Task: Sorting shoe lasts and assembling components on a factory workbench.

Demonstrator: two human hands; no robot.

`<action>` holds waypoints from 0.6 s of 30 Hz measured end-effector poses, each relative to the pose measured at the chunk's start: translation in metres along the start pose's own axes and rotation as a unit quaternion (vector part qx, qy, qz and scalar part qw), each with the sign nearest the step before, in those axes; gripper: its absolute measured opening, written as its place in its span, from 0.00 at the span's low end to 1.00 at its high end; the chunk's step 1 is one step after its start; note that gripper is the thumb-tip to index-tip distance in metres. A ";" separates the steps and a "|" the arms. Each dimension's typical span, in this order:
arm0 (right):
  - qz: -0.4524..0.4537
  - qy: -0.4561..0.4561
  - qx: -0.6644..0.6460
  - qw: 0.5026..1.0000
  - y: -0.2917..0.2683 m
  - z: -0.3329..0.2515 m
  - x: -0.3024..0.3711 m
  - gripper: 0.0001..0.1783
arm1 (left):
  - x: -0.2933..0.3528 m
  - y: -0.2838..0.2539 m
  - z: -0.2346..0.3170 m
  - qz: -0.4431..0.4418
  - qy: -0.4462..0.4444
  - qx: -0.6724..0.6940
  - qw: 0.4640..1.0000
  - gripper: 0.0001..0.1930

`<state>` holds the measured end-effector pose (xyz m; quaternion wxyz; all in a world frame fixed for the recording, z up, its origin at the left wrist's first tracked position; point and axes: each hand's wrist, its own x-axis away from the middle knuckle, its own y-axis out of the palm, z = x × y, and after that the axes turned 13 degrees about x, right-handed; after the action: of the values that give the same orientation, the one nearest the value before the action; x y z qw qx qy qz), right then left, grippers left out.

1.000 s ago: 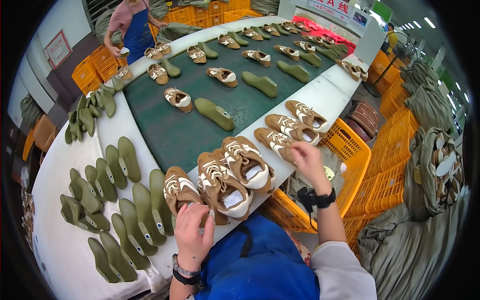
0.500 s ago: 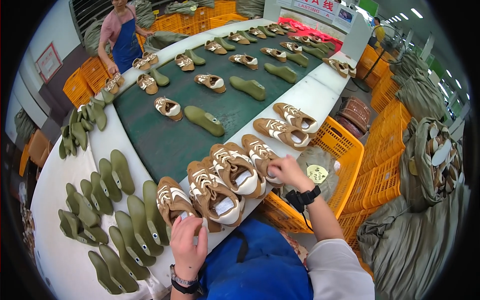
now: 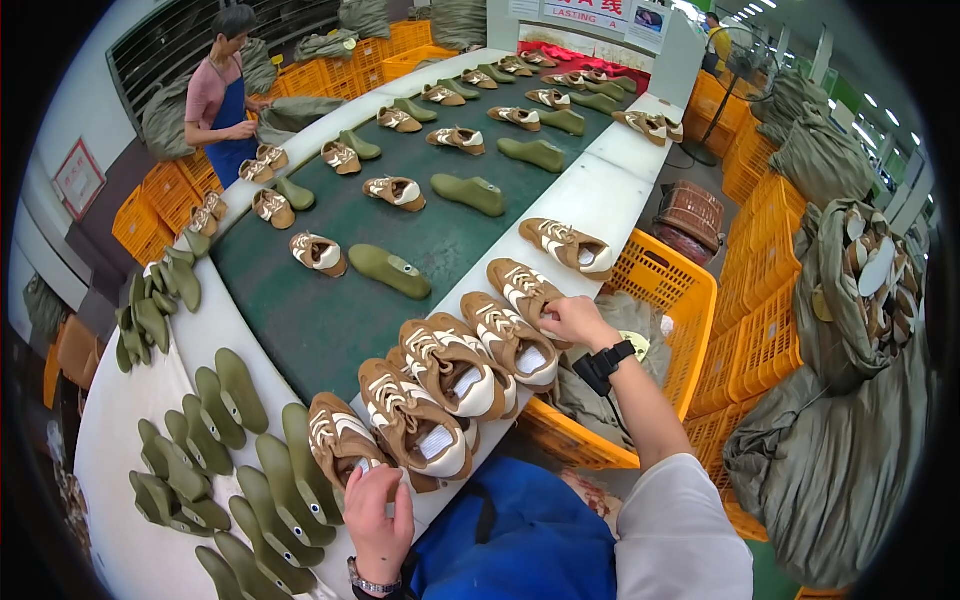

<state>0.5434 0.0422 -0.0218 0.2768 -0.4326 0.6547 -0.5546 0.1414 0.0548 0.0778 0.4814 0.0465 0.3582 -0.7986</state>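
A row of brown-and-white lace-up sneakers stands along the pale table edge before me. My left hand (image 3: 380, 520) is at the nearest sneaker (image 3: 338, 430), fingers bent over its heel collar and thumb a little apart. My right hand (image 3: 582, 325) grips the heel of a sneaker (image 3: 522, 288) farther up the row, its fingertips partly inside the opening. Between them stand several more, such as a sneaker (image 3: 410, 405) with a white insole showing. Beyond my right hand lies another sneaker (image 3: 560, 242).
Green shoe lasts (image 3: 290, 480) stand grouped on the left. A dark green belt (image 3: 290, 320) carries sneakers and lasts. To my right are an orange crate (image 3: 690, 320), stacked crates (image 3: 760, 260) and grey-green sacks (image 3: 830, 450). Across the table stands a person (image 3: 225, 110) in a blue apron.
My right hand has gone from one sneaker to the one beyond it, which sits closer to the row. My left hand stays at the nearest sneaker. The person opposite has straightened and turned.
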 end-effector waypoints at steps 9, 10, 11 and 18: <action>0.243 -0.033 -0.025 0.969 -0.030 -0.027 0.016 0.09 | -0.008 0.005 -0.005 -0.010 0.011 0.016 1.000 0.09; 0.296 -0.070 -0.062 0.950 -0.039 -0.052 0.024 0.08 | -0.006 0.002 -0.007 -0.010 -0.045 0.055 0.997 0.14; 0.348 -0.105 -0.097 0.926 -0.049 -0.079 0.037 0.08 | -0.005 -0.001 -0.008 -0.012 -0.101 0.096 0.990 0.20; 0.238 -0.506 -0.259 0.787 -0.047 -0.236 0.148 0.20 | -0.005 -0.008 -0.013 0.148 -0.116 0.387 0.903 0.54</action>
<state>0.2871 0.0276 0.0960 0.5694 -0.5369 0.6222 0.0177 0.1335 0.0687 0.0745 0.5760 0.1890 -0.0485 -0.7938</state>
